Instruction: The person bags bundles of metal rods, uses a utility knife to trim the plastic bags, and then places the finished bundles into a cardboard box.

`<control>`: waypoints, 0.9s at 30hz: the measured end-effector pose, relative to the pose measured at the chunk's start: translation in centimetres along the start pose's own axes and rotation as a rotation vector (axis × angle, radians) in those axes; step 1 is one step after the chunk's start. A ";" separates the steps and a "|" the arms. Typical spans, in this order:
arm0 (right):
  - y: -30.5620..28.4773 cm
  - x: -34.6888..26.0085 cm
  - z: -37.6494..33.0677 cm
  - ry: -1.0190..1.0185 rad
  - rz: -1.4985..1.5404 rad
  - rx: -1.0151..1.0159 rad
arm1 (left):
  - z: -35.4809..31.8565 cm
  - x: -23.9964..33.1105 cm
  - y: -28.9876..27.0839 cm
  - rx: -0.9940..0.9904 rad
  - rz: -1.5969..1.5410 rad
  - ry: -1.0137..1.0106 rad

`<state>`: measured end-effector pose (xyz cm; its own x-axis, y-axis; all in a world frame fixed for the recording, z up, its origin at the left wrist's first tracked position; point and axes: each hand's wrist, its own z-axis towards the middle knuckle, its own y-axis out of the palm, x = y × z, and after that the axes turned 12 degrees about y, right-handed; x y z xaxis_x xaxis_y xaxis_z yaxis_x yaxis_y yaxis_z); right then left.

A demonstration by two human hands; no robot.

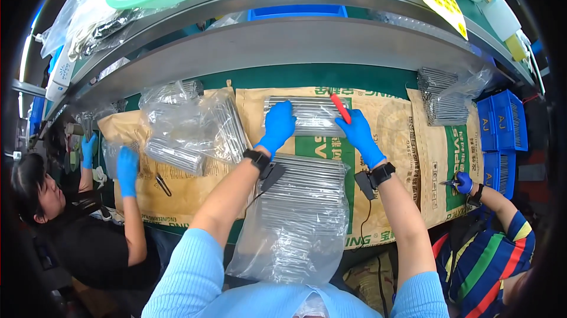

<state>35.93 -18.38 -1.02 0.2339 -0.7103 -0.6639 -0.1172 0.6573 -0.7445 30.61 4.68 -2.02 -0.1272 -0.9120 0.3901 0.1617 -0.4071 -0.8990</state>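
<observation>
In a blue glove, my left hand (pixel 279 126) closes over the left end of a bundle of thin silvery rods (pixel 310 114). The bundle lies crosswise on brown paper sacking. My right hand (pixel 361 138), also gloved in blue, grips a red stick-shaped tool (pixel 341 109) at the bundle's right end. The tool points up and to the left; its tip is too small to make out. Nearer to me, between my forearms, a larger batch of rods (pixel 307 182) lies in a clear plastic bag (pixel 283 247) that hangs over the table's front edge.
More bagged rods (pixel 177 152) lie at left, beside a small dark cutter (pixel 163 185) and a co-worker's gloved hand (pixel 127 167). At right are a rod stack (pixel 437 96), blue bins (pixel 502 120) and another person's gloved hand (pixel 463 183). A metal shelf edge (pixel 283 40) spans the back.
</observation>
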 end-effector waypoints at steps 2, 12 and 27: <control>0.5 -1.5 -0.3 -0.044 -0.126 0.070 | 0.1 0.2 0.6 -0.008 -0.003 -0.034; 0.3 -3.2 1.1 0.444 0.164 -0.394 | 2.3 -3.4 -0.5 -0.296 0.112 0.155; -6.1 -5.2 -5.4 -0.097 -0.203 -0.304 | -6.2 2.1 2.2 -0.145 -0.714 -0.400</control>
<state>30.17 -20.04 6.60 0.3708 -0.7816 -0.5015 -0.3370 0.3900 -0.8569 24.65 2.16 -4.41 0.2109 -0.3968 0.8933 0.0428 -0.9093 -0.4140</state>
